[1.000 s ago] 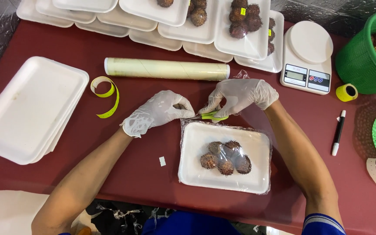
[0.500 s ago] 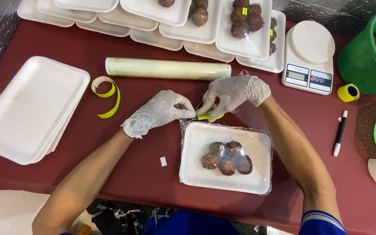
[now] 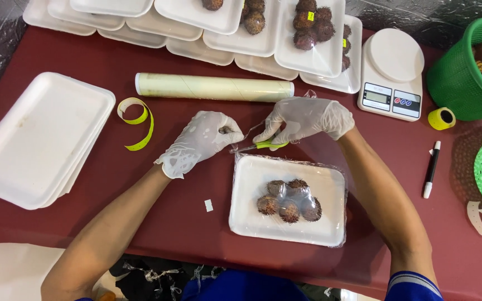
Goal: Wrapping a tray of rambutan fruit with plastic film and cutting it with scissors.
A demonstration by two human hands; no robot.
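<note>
A white foam tray holding several dark spiky fruits lies wrapped in clear film near the table's front. Just beyond its far edge, my right hand, in a thin glove, grips a small tool with a yellow-green handle whose metal tip points left. My gloved left hand pinches a bit of the clear film right at that tip. A roll of cling film lies across the table just behind both hands.
A stack of bare foam trays sits left, a yellow sticker strip beside it. More trays with fruit line the back. A white kitchen scale, yellow tape roll, marker and green baskets stand right.
My hands stayed at the tray's far edge; the right hand shifted slightly left and closer to the left hand. The tray has not moved.
</note>
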